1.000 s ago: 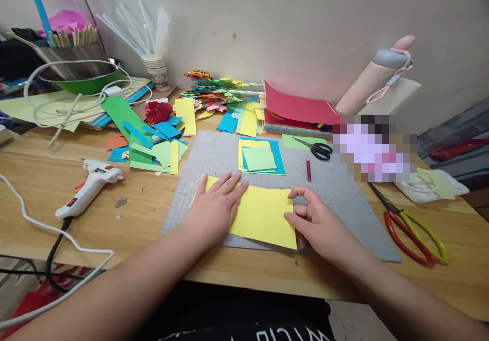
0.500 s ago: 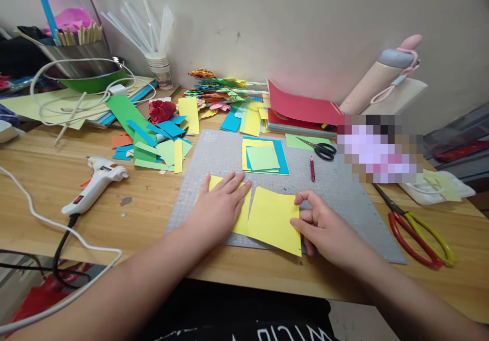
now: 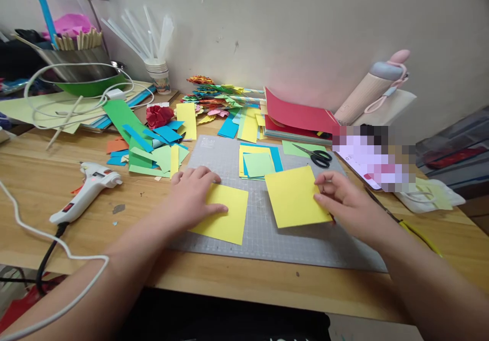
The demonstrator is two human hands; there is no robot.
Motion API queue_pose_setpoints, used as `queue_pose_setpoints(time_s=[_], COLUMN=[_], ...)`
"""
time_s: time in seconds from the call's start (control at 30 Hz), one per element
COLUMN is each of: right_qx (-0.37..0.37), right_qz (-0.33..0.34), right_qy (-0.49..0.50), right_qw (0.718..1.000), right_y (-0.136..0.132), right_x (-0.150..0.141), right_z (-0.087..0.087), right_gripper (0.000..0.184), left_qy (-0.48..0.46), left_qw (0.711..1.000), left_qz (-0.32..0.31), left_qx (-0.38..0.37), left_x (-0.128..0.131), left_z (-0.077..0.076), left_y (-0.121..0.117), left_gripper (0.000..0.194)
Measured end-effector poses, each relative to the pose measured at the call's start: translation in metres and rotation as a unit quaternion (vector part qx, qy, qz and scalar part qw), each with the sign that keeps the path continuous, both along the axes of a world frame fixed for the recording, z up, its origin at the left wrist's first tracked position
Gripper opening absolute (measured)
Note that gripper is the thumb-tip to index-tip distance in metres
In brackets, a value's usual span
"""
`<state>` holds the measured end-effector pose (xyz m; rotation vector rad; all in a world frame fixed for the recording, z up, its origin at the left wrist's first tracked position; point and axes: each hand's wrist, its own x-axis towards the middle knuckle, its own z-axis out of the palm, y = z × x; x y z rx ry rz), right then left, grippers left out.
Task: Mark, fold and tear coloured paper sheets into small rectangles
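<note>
My right hand pinches a yellow paper square by its right edge, between thumb and fingers. This square is tilted and raised above the grey cutting mat. A second yellow paper piece lies on the mat at the left. Over its left part rests my left hand, open, thumb stretched across the paper and fingers bent near its upper corner. Behind the two sheets sits a small stack of green, yellow and blue paper squares. The red pencil is mostly hidden behind my right hand and the raised square.
Black-handled scissors lie at the mat's back right, near a phone. Larger scissors are partly covered by my right arm. A corded glue gun lies left. Paper scraps and a red booklet are behind.
My right hand has lifted its yellow square up and right, away from the other piece, so a gap of mat shows between them. My left hand has slid left. The view has shifted slightly.
</note>
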<state>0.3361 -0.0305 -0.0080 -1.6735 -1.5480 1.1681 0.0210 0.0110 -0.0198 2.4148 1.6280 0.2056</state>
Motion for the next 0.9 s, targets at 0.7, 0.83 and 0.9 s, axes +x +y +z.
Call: queue_pose_setpoints(time_s=[0.7,0.83,0.9], right_qx=[0.090,0.096,0.097], right_qz=[-0.060,-0.084,-0.087], right_qy=[-0.257,-0.137,-0.070], right_qw=[0.960,0.982,0.989], right_y=[0.079,0.074,0.069], right_x=[0.015,0.010,0.005], right_z=[-0.028,-0.022,-0.015], right_gripper=[0.012,0.014,0.021], left_qy=[-0.126,-0.270,-0.314], left_qw=[0.984,0.951,0.929], left_qz=[0.005,0.068,0.117], left_qx=[-0.125,-0.135,-0.155], left_x=[-0.021,-0.033,-0.038], left_z=[0.020,0.013,0.010], left_y=[-0.006,-0.027,-0.040], left_gripper=[0.027,0.024,0.026])
